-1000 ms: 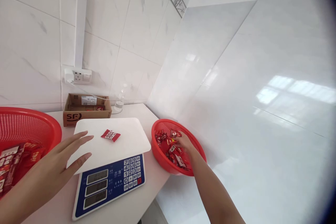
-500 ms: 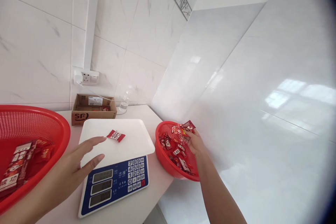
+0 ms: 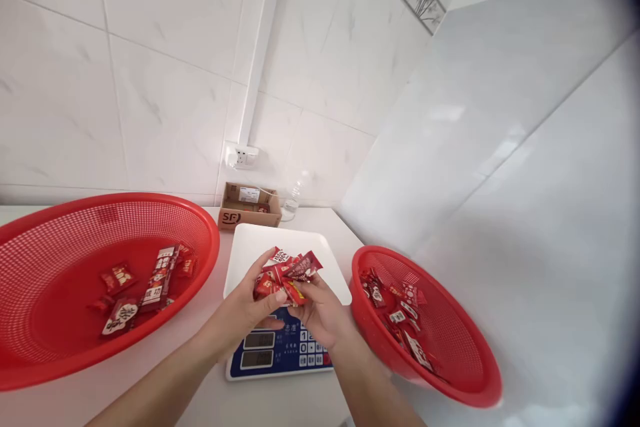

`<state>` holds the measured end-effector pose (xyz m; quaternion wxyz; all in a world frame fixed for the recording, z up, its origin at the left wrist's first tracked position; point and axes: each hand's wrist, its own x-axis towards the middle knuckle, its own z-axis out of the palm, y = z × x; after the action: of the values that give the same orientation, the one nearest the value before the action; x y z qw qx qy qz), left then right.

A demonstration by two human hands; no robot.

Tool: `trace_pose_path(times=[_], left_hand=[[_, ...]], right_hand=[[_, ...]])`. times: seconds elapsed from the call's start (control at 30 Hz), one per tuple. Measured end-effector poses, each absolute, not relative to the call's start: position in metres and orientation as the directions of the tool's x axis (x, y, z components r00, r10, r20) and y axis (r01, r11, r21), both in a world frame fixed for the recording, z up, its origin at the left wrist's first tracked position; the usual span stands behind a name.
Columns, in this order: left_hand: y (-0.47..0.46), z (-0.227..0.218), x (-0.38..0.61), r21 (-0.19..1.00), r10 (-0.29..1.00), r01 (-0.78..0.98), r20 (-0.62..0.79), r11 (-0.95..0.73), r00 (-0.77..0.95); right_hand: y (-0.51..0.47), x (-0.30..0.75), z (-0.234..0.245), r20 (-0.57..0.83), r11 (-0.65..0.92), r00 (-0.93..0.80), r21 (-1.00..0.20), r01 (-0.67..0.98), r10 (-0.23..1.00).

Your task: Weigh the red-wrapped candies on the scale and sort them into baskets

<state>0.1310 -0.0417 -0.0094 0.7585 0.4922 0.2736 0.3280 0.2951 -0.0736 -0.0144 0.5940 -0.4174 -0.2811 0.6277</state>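
- Cupping red packets, left hand and right hand meet over the scale.
- Right hand has left the basket beside the scale; picking seemingly yields to gathering.

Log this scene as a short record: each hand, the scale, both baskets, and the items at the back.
left hand: around red packets, thumb in front
right hand: holding the same packets from the other side
scale: white tray, blue key panel; reading unclear
left basket: red, several wrapped snacks inside
right basket: red, wrapped treats inside
back: open cardboard box, clear bottle to its right
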Motion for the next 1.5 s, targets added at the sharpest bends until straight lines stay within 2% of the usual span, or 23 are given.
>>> trace_pose_path(times=[0.1,0.23,0.63,0.93,1.1,1.33,1.5], left_hand=[[-0.035,-0.01,0.129,0.938,0.802,-0.195,-0.122,0.285,0.585],[-0.03,-0.013,0.127,0.927,0.813,-0.235,-0.112,0.292,0.571],[-0.029,-0.015,0.129,0.857,0.816,-0.325,-0.172,0.4,0.551],[-0.027,-0.015,0.13,0.832,0.823,-0.356,-0.193,0.425,0.534],[-0.029,-0.013,0.128,0.813,0.82,-0.378,-0.197,0.443,0.537],[-0.028,-0.008,0.126,0.784,0.808,-0.399,-0.211,0.475,0.55],[-0.031,-0.005,0.126,0.772,0.793,-0.395,-0.221,0.498,0.568]], right_hand=[[-0.065,0.284,-0.016,-0.213,-0.152,0.073,-0.86,-0.487,0.974],[-0.06,0.279,-0.014,-0.188,-0.134,0.099,-0.906,-0.402,0.977],[-0.065,0.276,-0.002,-0.126,-0.125,0.172,-0.992,-0.016,0.977],[-0.063,0.278,-0.009,-0.035,-0.035,0.209,-0.999,-0.003,0.977],[-0.058,0.286,-0.012,0.031,0.032,0.363,-0.999,0.004,0.931],[-0.054,0.301,-0.011,0.037,0.09,0.455,-0.991,-0.096,0.89],[-0.052,0.307,-0.015,0.065,0.085,0.455,-0.996,-0.024,0.888]])
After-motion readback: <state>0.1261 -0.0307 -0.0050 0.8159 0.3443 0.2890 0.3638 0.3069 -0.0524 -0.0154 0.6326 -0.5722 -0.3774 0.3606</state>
